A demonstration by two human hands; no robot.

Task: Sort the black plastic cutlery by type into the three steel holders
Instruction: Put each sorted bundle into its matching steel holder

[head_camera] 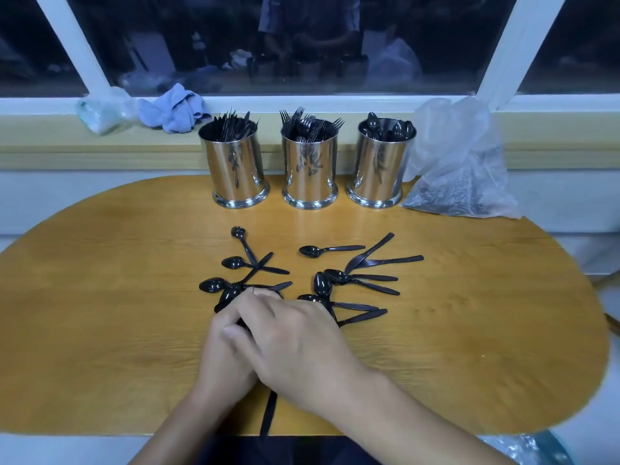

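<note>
On the window ledge at far left we see a clear plastic bag (102,110), and just beside it a crumpled blue cloth (174,109).

Three steel holders stand in a row at the far edge of the wooden table (100,313). The left holder (235,166) contains black knives and some forks, as far as we can tell from the tips. The middle holder (309,169) contains forks, tines up. The right holder (380,166) contains spoons, bowls up.

Loose black spoons lie on the table between the holders and our hands. A left cluster of spoons (248,266) overlaps in a crossed pile. A single spoon (327,250) lies apart near the centre. A right cluster of spoons (362,280) fans out with handles pointing right; two knives (379,256) lie at its far edge.

Our left hand (224,357) sits partly under the right hand, with its fingers curled round a bundle of black cutlery whose handles (268,414) protrude toward the near table edge. Our right hand (295,347) lies over the left, fingers bent down onto the near spoons; we cannot tell whether it grips one.

At far right, a large translucent plastic bag (459,162) holding dark items rests on the table, just beside the right holder.
</note>
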